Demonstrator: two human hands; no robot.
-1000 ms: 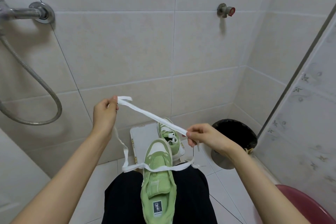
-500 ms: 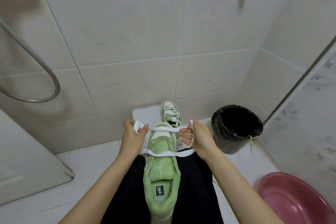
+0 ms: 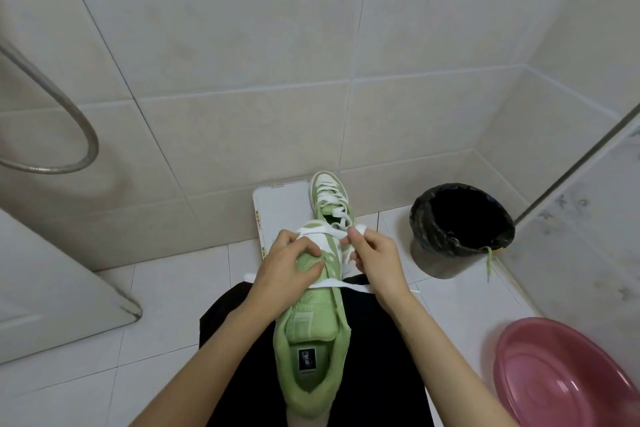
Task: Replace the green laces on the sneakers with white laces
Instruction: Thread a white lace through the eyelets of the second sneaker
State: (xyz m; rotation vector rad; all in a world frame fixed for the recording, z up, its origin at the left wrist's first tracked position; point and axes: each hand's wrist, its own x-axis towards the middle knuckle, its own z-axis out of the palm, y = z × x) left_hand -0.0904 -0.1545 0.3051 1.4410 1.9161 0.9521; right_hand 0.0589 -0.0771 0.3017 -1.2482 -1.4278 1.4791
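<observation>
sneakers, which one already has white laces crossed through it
The far sneaker on the white board: white laces criss-cross it. The lap sneaker has just one lace across.

1 green sneaker [image 3: 311,340] lies on the lap, toe away, white lace [image 3: 327,284] stretched across; the other sneaker [image 3: 329,198], white-laced, stands beyond.

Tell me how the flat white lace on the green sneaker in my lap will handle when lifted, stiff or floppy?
Probably floppy: the flat white lace drapes limply across the green sneaker and trails off its sides. Likely very light, since the left hand and right hand hold it with just fingertips. Its ribbon shape may twist.
</observation>
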